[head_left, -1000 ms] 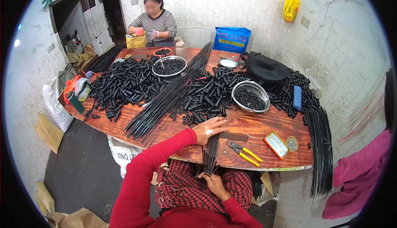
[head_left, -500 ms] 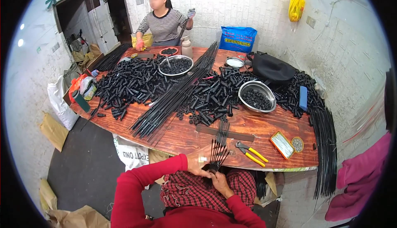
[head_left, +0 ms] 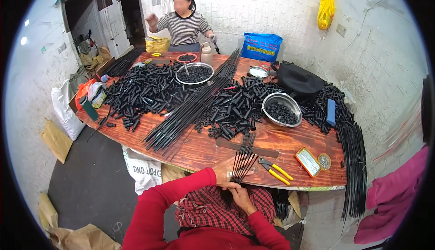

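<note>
Just off the table's near edge, my left hand (head_left: 222, 176) is closed round a fan of thin black rods (head_left: 244, 165) with dark tips. Below it, my right hand (head_left: 242, 199) grips the same rods near their lower ends, its fingers close to my left. The rods' upper part reaches over the table toward a dark flat strip (head_left: 267, 149). To the right of the rods lie yellow-handled pliers (head_left: 277, 171), touched by neither hand. A red checked cloth (head_left: 204, 207) covers my lap beneath both hands.
Heaps of black tubular pieces (head_left: 149, 89) cover the wooden table (head_left: 136, 135). A long rod bundle (head_left: 195, 102) lies across them. Steel bowls of black rings (head_left: 282, 109), an orange tray (head_left: 308, 161) and a black bag (head_left: 299, 77) stand right. A co-worker (head_left: 186, 25) is opposite.
My hands and the rods have moved slightly up, toward the table. The co-worker has raised one hand off the table and lowered the other, which holds a dark tool.
</note>
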The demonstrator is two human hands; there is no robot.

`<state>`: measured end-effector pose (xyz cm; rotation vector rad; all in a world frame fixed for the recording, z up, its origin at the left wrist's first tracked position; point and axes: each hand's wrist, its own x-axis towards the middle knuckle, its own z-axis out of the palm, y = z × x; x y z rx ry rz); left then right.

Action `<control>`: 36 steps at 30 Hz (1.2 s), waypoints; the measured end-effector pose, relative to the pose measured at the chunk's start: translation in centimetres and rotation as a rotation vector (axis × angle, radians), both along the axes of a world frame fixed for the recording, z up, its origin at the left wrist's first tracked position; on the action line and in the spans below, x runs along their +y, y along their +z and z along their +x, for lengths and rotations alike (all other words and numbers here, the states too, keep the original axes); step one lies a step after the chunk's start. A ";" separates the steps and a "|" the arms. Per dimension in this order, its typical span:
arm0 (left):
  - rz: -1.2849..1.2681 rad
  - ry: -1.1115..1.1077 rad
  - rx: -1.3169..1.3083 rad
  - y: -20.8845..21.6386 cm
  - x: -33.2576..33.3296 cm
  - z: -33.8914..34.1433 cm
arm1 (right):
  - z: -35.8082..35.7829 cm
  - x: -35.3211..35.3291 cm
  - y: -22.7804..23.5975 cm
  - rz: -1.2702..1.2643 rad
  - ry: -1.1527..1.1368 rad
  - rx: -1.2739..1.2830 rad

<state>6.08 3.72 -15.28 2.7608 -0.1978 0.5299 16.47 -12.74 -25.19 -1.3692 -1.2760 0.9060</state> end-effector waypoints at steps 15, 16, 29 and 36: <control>0.022 -0.008 -0.001 -0.3 -0.6 0.4 | 2.8 1.1 -4.2 0.037 -0.036 -0.315; -0.023 -0.031 -0.029 -0.5 -0.7 0.5 | 2.7 0.4 -4.2 0.111 -0.011 -0.396; 0.059 0.036 -0.027 1.3 0.2 0.8 | 5.6 -4.1 12.3 -0.187 0.081 -0.429; 0.023 0.033 -0.002 0.3 -0.5 0.4 | 3.3 -2.3 19.5 0.283 -0.168 -0.636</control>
